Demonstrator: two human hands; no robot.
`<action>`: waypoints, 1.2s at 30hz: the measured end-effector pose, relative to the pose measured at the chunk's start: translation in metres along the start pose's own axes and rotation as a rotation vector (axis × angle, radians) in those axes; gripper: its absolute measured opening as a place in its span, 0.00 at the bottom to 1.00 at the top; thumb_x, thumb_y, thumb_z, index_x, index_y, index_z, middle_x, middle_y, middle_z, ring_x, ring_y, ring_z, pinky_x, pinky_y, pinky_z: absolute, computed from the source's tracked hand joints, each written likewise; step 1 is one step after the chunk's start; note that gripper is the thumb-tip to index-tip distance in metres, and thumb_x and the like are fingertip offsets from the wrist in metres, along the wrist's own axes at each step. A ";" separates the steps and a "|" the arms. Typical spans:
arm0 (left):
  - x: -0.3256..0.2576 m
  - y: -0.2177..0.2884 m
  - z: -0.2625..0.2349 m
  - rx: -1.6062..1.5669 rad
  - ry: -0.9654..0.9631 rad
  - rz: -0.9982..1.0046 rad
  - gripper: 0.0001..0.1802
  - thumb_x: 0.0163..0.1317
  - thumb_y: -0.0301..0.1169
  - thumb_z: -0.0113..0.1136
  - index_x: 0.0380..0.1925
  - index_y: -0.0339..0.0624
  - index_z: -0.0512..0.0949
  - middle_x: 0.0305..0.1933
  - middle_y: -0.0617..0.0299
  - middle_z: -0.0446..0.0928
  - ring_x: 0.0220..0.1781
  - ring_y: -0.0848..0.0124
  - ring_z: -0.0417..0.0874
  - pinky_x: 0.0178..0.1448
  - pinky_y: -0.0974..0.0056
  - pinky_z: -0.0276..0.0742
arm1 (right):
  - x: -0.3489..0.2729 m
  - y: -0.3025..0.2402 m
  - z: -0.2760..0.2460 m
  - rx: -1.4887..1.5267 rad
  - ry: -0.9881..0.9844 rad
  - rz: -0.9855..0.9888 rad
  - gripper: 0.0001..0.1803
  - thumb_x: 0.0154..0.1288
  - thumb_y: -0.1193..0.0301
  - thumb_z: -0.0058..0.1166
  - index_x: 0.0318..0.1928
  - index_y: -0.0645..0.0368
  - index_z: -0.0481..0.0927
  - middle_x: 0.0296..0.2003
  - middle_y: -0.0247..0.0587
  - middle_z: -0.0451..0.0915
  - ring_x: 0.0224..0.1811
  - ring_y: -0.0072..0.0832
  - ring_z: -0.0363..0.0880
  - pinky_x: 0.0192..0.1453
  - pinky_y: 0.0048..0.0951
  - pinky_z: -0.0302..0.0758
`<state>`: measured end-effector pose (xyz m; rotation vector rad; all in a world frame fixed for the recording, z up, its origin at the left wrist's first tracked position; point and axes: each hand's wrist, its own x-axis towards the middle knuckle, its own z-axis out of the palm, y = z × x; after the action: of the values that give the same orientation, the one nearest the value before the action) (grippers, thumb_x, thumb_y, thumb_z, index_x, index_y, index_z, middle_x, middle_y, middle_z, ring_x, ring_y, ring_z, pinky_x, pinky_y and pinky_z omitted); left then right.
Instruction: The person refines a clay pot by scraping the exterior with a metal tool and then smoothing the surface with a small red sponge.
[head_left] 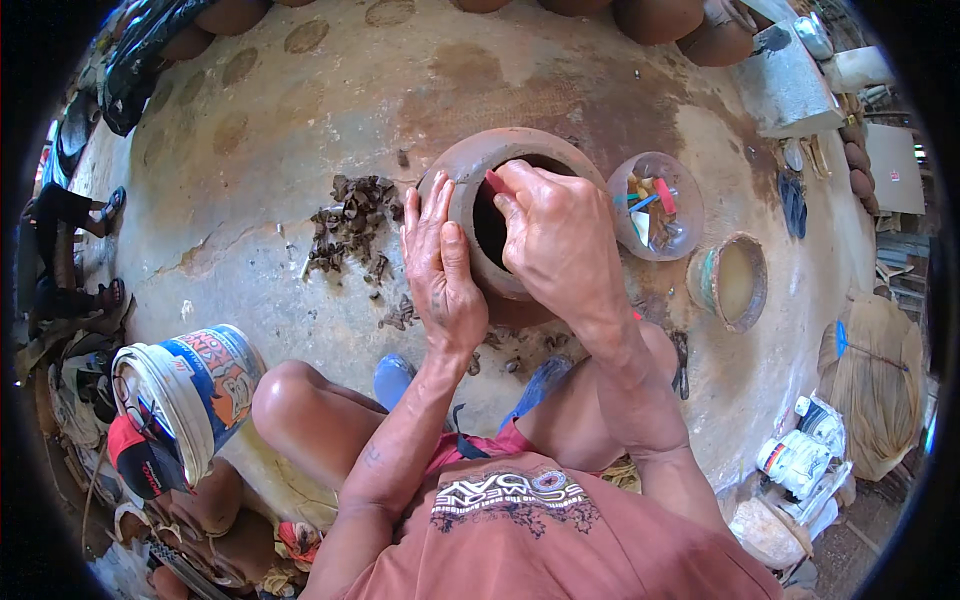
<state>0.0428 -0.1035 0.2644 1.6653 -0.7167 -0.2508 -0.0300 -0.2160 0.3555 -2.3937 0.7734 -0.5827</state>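
A round brown clay pot (520, 143) with a wide dark mouth stands on the floor in front of me, between my knees. My left hand (445, 270) lies with fingers stretched out flat against the left of the pot's shoulder. Closed in a pinch, my right hand (562, 235) reaches over the mouth and grips a small red scraper (495, 182). The scraper touches or sits close to the inner edge of the rim; most of it is hidden by my fingers. The pot's inside is too dark to make out.
Dark clay shavings (350, 222) lie left of the pot. On the right are a clear plastic bowl (686, 238) of small tools and a basin (706, 283) of cloudy liquid. A white bucket (200, 385) stands near my left knee. More pots (655, 18) line the far edge.
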 end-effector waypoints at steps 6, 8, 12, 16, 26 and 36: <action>0.004 -0.002 0.002 -0.037 -0.001 0.019 0.28 0.86 0.43 0.43 0.71 0.37 0.79 0.77 0.50 0.76 0.86 0.46 0.61 0.88 0.44 0.50 | 0.002 0.011 0.000 0.023 -0.054 -0.063 0.06 0.67 0.78 0.61 0.44 0.64 0.85 0.38 0.58 0.87 0.42 0.58 0.87 0.44 0.52 0.81; 0.006 -0.005 -0.001 -0.039 0.003 0.029 0.28 0.86 0.43 0.43 0.71 0.37 0.79 0.77 0.50 0.77 0.86 0.46 0.62 0.88 0.44 0.51 | 0.001 0.009 0.001 0.024 -0.097 -0.077 0.06 0.67 0.78 0.61 0.44 0.64 0.85 0.37 0.58 0.87 0.41 0.57 0.87 0.44 0.52 0.81; 0.014 -0.011 -0.001 -0.051 -0.027 0.035 0.27 0.86 0.42 0.42 0.70 0.37 0.80 0.77 0.50 0.77 0.86 0.46 0.62 0.88 0.45 0.53 | 0.000 0.010 -0.001 0.078 -0.150 -0.121 0.07 0.66 0.79 0.60 0.44 0.64 0.85 0.36 0.57 0.87 0.40 0.57 0.87 0.45 0.52 0.81; 0.023 -0.009 -0.004 -0.045 -0.075 0.062 0.28 0.86 0.42 0.41 0.68 0.36 0.81 0.76 0.49 0.77 0.86 0.47 0.63 0.88 0.46 0.54 | 0.004 0.015 -0.002 0.073 -0.200 -0.156 0.06 0.64 0.78 0.59 0.41 0.63 0.84 0.34 0.56 0.86 0.39 0.56 0.86 0.44 0.52 0.81; 0.063 -0.024 -0.012 -0.207 -0.245 0.066 0.28 0.84 0.42 0.44 0.68 0.33 0.82 0.74 0.47 0.80 0.84 0.50 0.68 0.87 0.50 0.56 | 0.008 0.020 -0.001 0.093 -0.283 -0.224 0.06 0.60 0.76 0.59 0.38 0.62 0.83 0.32 0.55 0.86 0.39 0.53 0.87 0.45 0.50 0.82; 0.113 -0.028 -0.011 -0.351 -0.500 -0.081 0.25 0.80 0.40 0.57 0.65 0.34 0.84 0.66 0.48 0.86 0.74 0.62 0.79 0.79 0.58 0.69 | 0.017 0.025 -0.012 0.080 -0.429 -0.255 0.04 0.57 0.79 0.59 0.34 0.60 0.81 0.29 0.53 0.85 0.36 0.53 0.86 0.41 0.51 0.79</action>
<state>0.1459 -0.1588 0.2655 1.3020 -0.9143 -0.8235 -0.0335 -0.2486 0.3528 -2.4357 0.2580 -0.1753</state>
